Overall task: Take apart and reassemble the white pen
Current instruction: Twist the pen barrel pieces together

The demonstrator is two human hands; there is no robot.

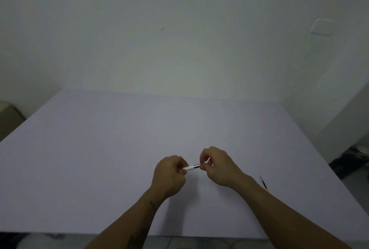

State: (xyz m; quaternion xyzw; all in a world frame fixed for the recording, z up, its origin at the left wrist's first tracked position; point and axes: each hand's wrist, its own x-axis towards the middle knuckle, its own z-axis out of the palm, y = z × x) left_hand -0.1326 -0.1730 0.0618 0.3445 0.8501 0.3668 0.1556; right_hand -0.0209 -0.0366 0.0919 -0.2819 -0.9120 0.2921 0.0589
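Both hands meet over the near middle of the pale bench (99,149), holding one white pen (191,167) between them, lifted clear of the surface. The left hand (169,175) is clenched around the pen's white barrel; the right hand (218,166) pinches the metallic silver end with thumb and fingertips (202,167), its other fingers curled. The pen lies roughly level, its silver end tilted slightly up toward the right grip.

Around the two grips the bench is broad and bare — open surface to the left, ahead up to the far edge at the wall (179,29), and to the right as far as the bench's slanting right edge. The near edge runs just below the forearms.

One thin dark refill (264,184) with a yellowish near end lies on the bench, right of the right grip and nearer the person, beside the right forearm.
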